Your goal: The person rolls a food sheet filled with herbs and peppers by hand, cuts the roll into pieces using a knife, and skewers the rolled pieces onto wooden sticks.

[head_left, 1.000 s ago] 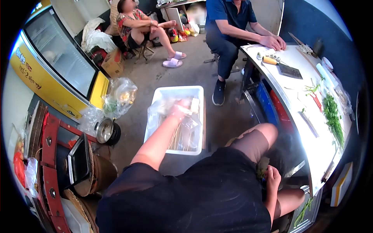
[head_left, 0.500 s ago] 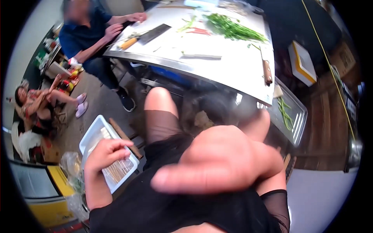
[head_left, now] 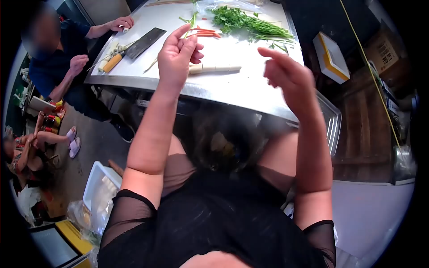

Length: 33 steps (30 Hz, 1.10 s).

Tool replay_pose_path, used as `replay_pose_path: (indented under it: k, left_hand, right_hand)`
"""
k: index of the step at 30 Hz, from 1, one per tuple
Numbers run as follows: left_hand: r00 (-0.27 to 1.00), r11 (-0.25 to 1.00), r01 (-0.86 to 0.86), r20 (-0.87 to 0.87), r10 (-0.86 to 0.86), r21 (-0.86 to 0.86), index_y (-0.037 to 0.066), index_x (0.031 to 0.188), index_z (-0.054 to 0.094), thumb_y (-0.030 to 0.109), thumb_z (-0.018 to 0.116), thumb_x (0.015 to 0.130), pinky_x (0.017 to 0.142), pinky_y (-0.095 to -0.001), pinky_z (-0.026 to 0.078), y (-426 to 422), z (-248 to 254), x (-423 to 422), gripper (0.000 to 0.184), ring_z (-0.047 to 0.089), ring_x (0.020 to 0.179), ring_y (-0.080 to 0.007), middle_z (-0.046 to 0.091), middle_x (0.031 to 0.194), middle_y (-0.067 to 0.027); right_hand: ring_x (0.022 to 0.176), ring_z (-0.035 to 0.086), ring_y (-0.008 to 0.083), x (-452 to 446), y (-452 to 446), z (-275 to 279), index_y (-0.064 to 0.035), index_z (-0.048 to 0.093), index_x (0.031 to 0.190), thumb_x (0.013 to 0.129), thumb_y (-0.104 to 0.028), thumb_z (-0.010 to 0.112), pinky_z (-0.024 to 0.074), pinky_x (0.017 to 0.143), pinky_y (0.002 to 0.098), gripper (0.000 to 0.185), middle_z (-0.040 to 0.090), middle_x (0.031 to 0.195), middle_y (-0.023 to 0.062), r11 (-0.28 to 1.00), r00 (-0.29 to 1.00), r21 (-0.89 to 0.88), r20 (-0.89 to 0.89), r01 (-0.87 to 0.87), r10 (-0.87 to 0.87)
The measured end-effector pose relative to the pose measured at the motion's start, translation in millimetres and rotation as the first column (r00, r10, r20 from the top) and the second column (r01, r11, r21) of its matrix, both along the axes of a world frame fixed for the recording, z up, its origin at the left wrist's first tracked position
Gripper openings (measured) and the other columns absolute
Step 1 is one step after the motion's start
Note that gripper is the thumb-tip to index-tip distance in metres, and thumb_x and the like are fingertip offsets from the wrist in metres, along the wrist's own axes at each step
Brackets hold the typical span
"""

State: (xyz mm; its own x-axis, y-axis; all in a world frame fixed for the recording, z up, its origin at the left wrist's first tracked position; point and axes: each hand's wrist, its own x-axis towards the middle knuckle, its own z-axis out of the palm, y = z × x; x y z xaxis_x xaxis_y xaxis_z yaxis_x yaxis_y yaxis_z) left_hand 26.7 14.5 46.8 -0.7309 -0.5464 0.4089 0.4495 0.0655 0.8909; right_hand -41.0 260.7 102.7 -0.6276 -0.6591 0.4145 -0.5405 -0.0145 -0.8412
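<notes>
My left hand [head_left: 175, 58] is raised over the near side of the white table [head_left: 250, 91], its fingers loosely bent, with thumb and forefinger slightly apart. No held object shows in it. Beyond its fingertips lie red-orange strips [head_left: 206, 33] and thin green stems [head_left: 191, 18]. A long pale white piece [head_left: 219, 68] lies on the tabletop between my hands. Over the right side of the table hangs my right hand [head_left: 288, 76], forefinger stretched out and the other fingers partly curled and blurred. Nothing visible is in it. A leafy green bunch [head_left: 250, 24] lies behind.
A cleaver [head_left: 145, 43] with a wooden handle lies at the left, near a seated co-worker's hands. A metal tray [head_left: 331, 120] is right of the table. At lower left stands a white bin [head_left: 96, 178]. Another person sits farther left.
Both my hands have risen from over my lap to above the table. The view has shifted, and the brown-handled knife at the table's right edge is no longer visible.
</notes>
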Motion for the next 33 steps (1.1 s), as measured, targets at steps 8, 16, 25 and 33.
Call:
replay_pose_path:
  k: [8,16,25,33]
  left_hand:
    - [0.996,0.996,-0.018,-0.085,0.025,0.086,0.002,0.128,0.054,0.013,0.059,0.099,0.059,-0.0210,0.050,0,-28,-34,0.032,0.058,0.065,-0.0065,0.065,0.083,-0.0046]
    - [0.997,0.982,-0.004,-0.078,0.019,0.188,0.003,0.123,0.059,0.014,0.060,0.099,0.059,-0.0213,0.051,2,-27,-43,0.027,0.060,0.065,-0.0071,0.067,0.083,-0.0043]
    - [0.992,0.979,0.114,0.038,-0.122,0.166,0.004,0.117,0.064,0.012,0.060,0.098,0.060,-0.0208,0.051,38,-31,-41,0.021,0.060,0.065,-0.0062,0.067,0.083,-0.0038]
    - [0.920,0.938,0.346,0.187,-0.345,0.024,0.004,0.124,0.062,0.011,0.060,0.097,0.069,-0.0250,0.054,72,-48,-54,0.028,0.063,0.078,-0.0113,0.066,0.094,-0.0067]
  right_hand:
    - [0.107,0.058,0.0330,-103,-66,-89,-0.0066,0.069,0.113,0.091,-0.017,0.065,0.0483,0.094,0.0403,0.025,0.065,0.113,0.0136,0.905,0.840,0.421,-0.512,0.066,0.177]
    - [0.110,0.059,0.0285,-115,-55,-72,-0.0053,0.070,0.098,0.081,-0.014,0.077,0.0469,0.095,0.0383,0.020,0.066,0.114,0.0107,0.889,0.878,0.430,-0.473,0.159,0.071]
    - [0.096,0.063,0.0301,-105,-29,-93,-0.0059,0.070,0.079,0.074,-0.010,0.074,0.0506,0.085,0.0394,0.008,0.069,0.091,0.0100,0.865,0.649,0.206,-0.742,0.457,-0.166]
    - [0.114,0.061,0.0272,-50,1,-98,-0.0098,0.071,0.099,0.080,-0.011,0.062,0.0461,0.095,0.0422,0.022,0.069,0.112,0.0069,0.817,0.597,0.317,-0.801,0.482,-0.041]
